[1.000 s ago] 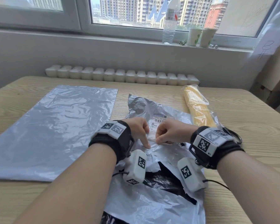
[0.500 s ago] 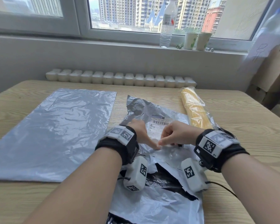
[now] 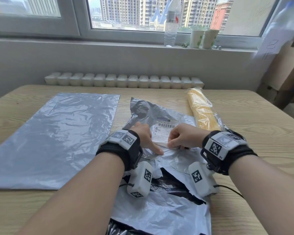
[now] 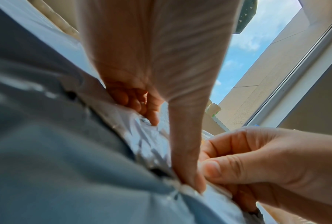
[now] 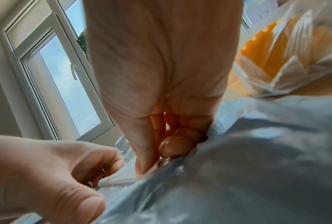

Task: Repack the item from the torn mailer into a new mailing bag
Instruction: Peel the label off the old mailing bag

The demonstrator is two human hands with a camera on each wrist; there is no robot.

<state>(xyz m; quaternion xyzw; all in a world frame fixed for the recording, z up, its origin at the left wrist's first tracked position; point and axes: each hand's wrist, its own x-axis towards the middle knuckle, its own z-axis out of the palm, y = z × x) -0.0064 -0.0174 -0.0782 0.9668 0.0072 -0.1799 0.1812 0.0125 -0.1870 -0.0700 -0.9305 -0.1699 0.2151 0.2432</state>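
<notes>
Pinching at the near edge of the shipping label, I am working both hands close together on the torn mailer. My right hand is curling its thumb and forefinger around a raised lip of the white label paper, and the right wrist view is showing that thumb pressing the thin sheet against the fingers. My left hand is pressing down on the crinkled grey plastic just beside that lip, thumb stretched flat toward the right hand, the other fingers bending loosely over the film without closing on anything. The torn mailer is lying flat on the counter under both wrists, its ragged rip gaping open near me and showing the black lining inside. The item, a long yellow roll in clear wrapping, is resting on the counter just right of the torn mailer and beyond my right wrist, lying outside either bag. The new mailing bag is lying smooth and flat on the counter to the left, well clear of my hands. On the windowsill beyond, a water bottle is standing next to two paper cups.
</notes>
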